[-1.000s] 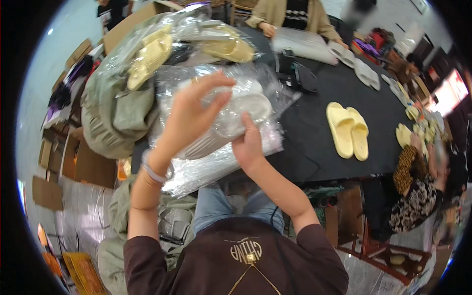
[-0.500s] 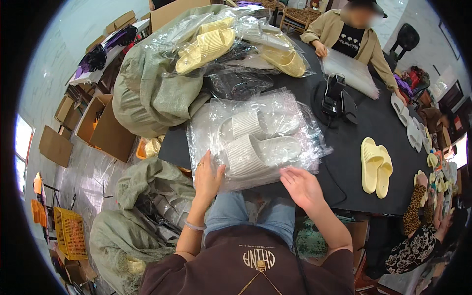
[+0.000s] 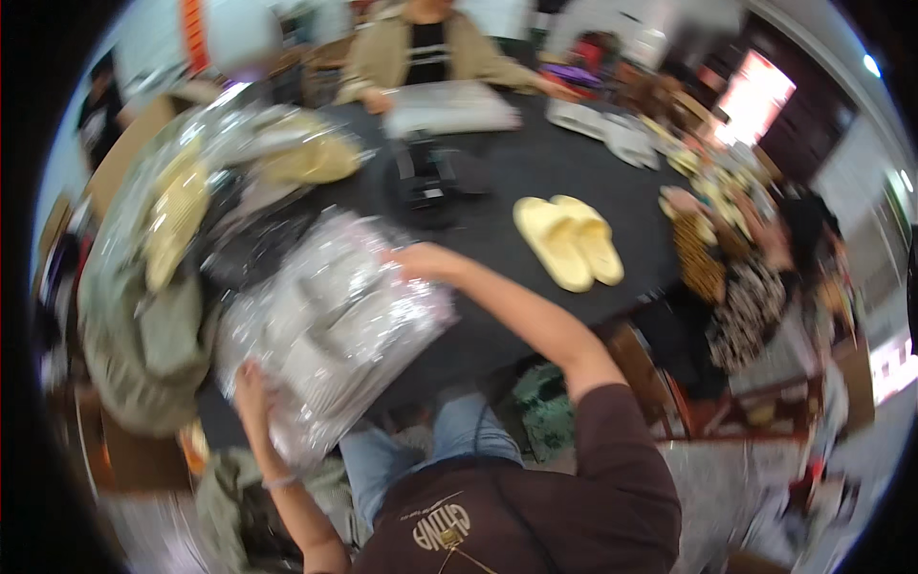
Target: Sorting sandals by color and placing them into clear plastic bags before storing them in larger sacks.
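Note:
A clear plastic bag (image 3: 387, 330) holds a pair of pale grey slippers (image 3: 320, 368), smeared somewhat by motion. It lies aslant at the left front of the black table. At its near left edge, my left hand (image 3: 253, 392) is closed on the plastic. My right hand (image 3: 421, 261) reaches across to the far right edge, with its fingers closed on the bag there. A pair of yellow slippers (image 3: 569, 241) sits on the table to the right, apart from both hands.
Bagged yellow slippers (image 3: 177, 215) are heaped on a green sack (image 3: 139, 335) at the left. A black device (image 3: 424, 177) stands mid-table. Across it, a person (image 3: 430, 57) has a hand by flat plastic bags (image 3: 449, 107). Grey slippers (image 3: 612, 131) lie at the far right.
My head view has swung to the right. My right hand has gone from the bag's near edge to its far right edge, and my left hand now grips the left edge.

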Action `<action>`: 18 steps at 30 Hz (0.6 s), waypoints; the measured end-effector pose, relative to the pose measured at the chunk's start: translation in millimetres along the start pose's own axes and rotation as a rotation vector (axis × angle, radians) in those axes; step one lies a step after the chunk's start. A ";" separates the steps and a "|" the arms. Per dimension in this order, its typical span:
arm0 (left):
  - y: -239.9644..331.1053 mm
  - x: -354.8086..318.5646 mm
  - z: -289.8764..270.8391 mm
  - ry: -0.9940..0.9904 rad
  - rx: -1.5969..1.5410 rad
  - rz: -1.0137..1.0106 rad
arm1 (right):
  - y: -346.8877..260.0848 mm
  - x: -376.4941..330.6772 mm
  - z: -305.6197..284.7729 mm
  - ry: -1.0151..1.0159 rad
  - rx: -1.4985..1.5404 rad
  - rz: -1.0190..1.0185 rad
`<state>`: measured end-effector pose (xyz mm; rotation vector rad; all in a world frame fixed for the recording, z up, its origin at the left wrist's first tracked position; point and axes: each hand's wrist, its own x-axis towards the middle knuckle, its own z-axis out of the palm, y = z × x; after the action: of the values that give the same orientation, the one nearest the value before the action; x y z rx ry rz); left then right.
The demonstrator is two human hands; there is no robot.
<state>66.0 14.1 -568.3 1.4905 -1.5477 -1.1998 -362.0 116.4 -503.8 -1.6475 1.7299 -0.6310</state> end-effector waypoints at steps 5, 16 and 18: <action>-19.0 11.9 -3.4 0.052 0.010 0.037 | -44.6 19.8 17.4 0.100 0.219 0.207; 0.2 -23.6 -35.2 0.542 0.263 0.258 | -85.3 -12.8 17.4 0.300 0.827 -0.234; -20.1 -8.7 -40.7 0.423 0.260 0.227 | -56.8 -14.3 9.3 0.006 1.066 -0.016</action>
<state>112.0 17.4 -571.4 1.5574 -1.5613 -0.5251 -317.0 126.3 -466.5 -0.8794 1.0269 -1.2706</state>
